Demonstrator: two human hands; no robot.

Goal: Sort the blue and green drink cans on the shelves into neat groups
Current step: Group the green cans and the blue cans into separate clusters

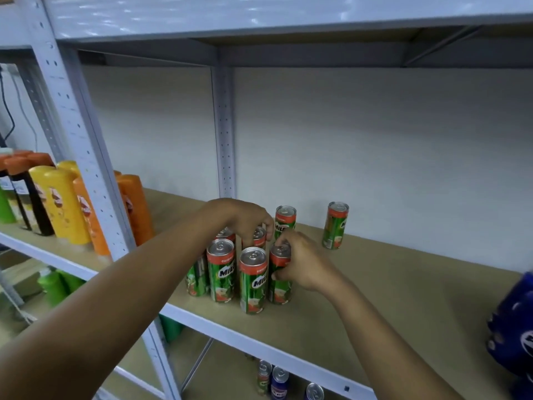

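Shelf [375, 284]: upright green cans [222, 269] clustered near its front edge; one more green can [335, 225] stands well apart, by the wall.
Left hand [245, 217]: fingers curled down round the top of a back can [258, 238].
Right hand [300, 264]: fingers pinch the front-right can [279, 284].
Blue cans [279, 382]: on the lower shelf.
Left bay: yellow and orange bottles [63, 203].

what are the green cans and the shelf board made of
Green cans: metal, likely aluminium, with shiny silver pull-tab tops and glossy printed sides. Shelf board: matte brown, looks like fibreboard or cardboard, carried by a pale painted metal frame with punched holes.
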